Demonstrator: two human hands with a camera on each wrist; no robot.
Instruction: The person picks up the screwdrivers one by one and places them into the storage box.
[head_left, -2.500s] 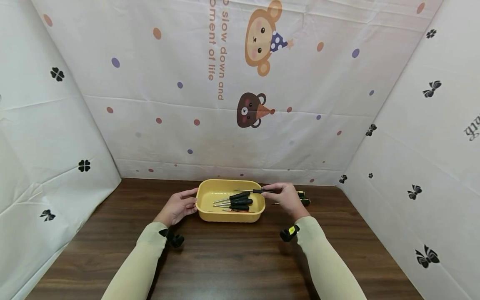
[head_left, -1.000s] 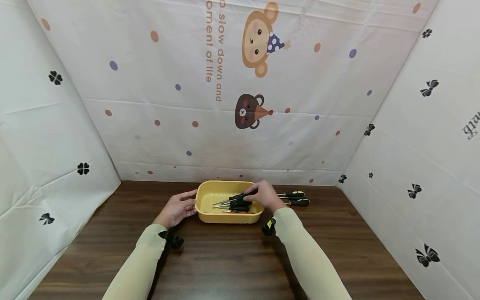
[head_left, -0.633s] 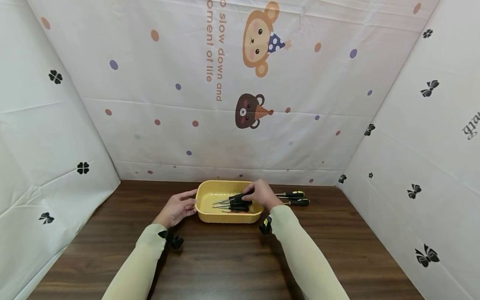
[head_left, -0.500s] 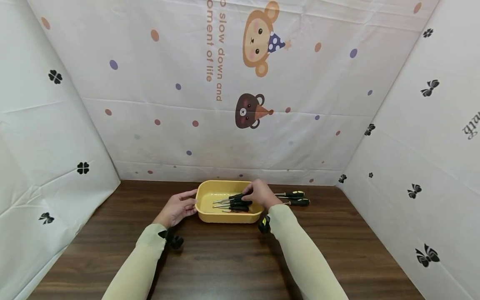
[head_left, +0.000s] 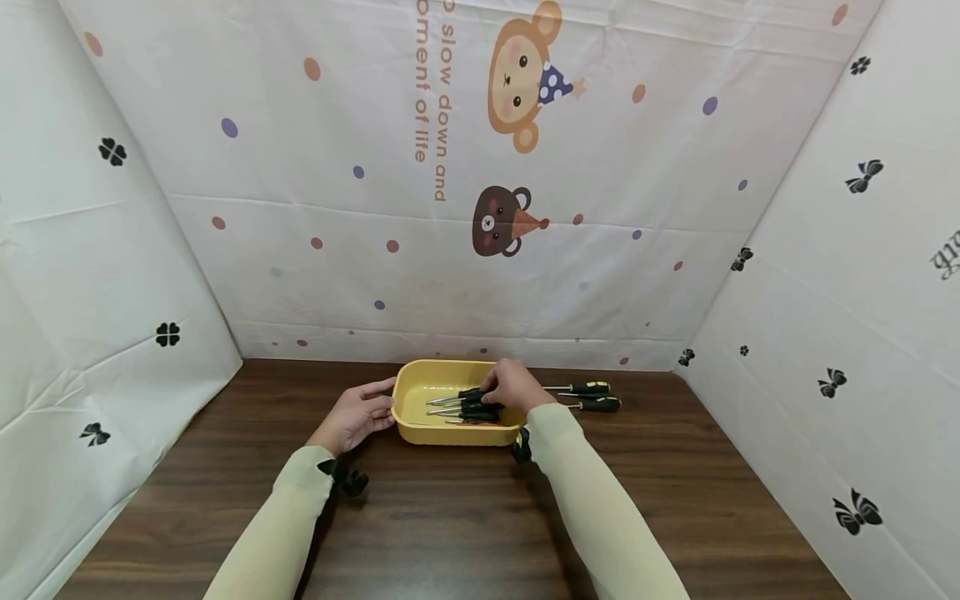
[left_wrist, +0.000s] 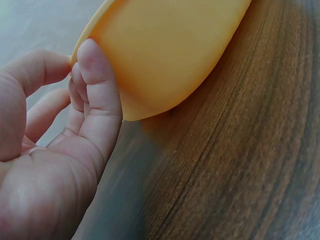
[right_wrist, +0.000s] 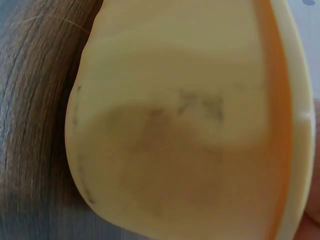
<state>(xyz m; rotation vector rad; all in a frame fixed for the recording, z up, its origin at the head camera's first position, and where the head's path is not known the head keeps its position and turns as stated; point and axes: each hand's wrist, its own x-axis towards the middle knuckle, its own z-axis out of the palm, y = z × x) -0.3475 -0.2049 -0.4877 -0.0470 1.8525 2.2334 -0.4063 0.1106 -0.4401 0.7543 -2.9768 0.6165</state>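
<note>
A yellow plastic bin stands at the back of the table. Several black-handled screwdrivers lie in it, their metal shafts pointing left. My left hand holds the bin's left end; in the left wrist view, one fingertip meets the rim and other fingers lie along the outer wall. My right hand reaches over the bin's right end, its bent fingertips gripping a black screwdriver handle; the hand hides much of that tool. The right wrist view shows mostly the bin's wall, with part of the hand at the right edge.
Right of the bin, several more screwdrivers with dark green and yellow handles lie on the brown wooden table. Patterned white sheets rise behind the table and along both sides.
My right hand has carried a screwdriver from above the bin's right rim down among the others, then shifted slightly left. The left hand has stayed at the bin's left end.
</note>
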